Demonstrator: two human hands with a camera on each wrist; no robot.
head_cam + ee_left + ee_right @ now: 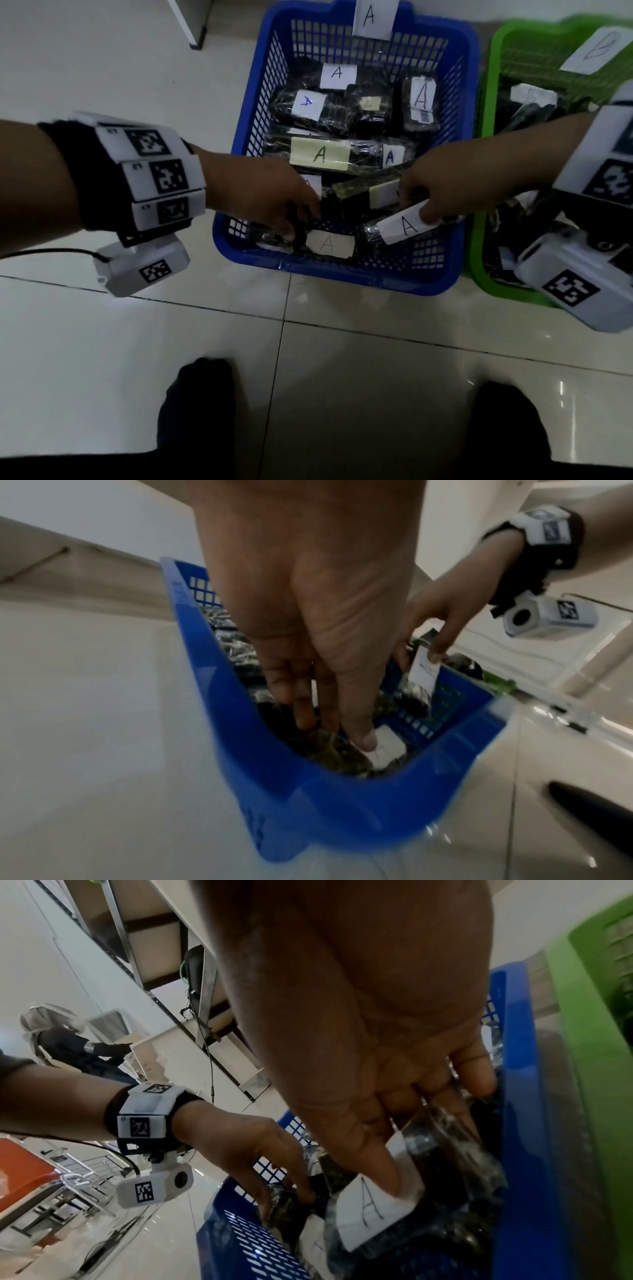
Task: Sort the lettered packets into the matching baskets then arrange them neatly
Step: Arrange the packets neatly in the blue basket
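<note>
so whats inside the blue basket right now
The blue basket holds dark plastic-wrapped packets with paper labels, every readable one marked A. Both hands reach in and cover some; what lies beneath the top layer is hidden.

Blue basket (pixel 442 274) on tiled floor (pixel 137 342), tagged A at far rim, holding black packets with A labels. Left hand (pixel 260 195) reaches in at near left corner, fingertips on a packet (pixel 274 236). Right hand (pixel 442 185) pinches an A-labelled packet (pixel 400 228) at near right. Green basket (pixel 476 253) just beside, to the right, tagged B, dark packets inside. Two dark feet at bottom.
</note>
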